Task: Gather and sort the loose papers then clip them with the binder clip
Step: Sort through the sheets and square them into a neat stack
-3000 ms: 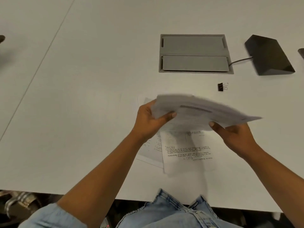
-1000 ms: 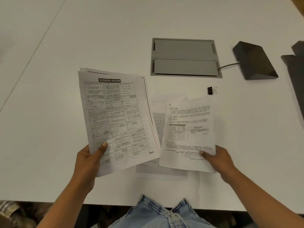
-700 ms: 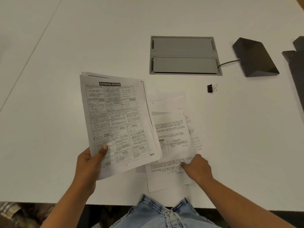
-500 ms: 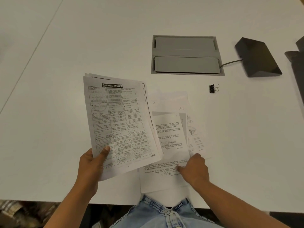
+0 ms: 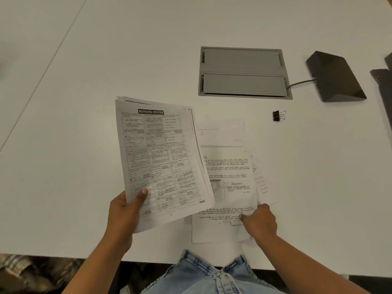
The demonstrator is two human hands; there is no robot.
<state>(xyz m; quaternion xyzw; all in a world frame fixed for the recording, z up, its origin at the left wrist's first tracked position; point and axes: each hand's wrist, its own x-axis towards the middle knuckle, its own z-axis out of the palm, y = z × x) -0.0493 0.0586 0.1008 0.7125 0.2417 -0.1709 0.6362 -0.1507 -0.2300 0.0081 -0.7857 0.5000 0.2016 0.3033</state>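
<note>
The left hand (image 5: 122, 215) grips a stack of printed sheets (image 5: 161, 158) above the white table (image 5: 63, 145), while the right hand (image 5: 259, 222) pinches a handwritten page (image 5: 229, 187) atop loose papers (image 5: 222, 132), the binder clip (image 5: 278, 115) lying nearby, apart.

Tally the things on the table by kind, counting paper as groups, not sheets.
Paper groups: 2, the held stack and the loose sheets
Binder clip: 1
Grey cable hatch: 1
Dark wedge box: 1
Total: 5
</note>
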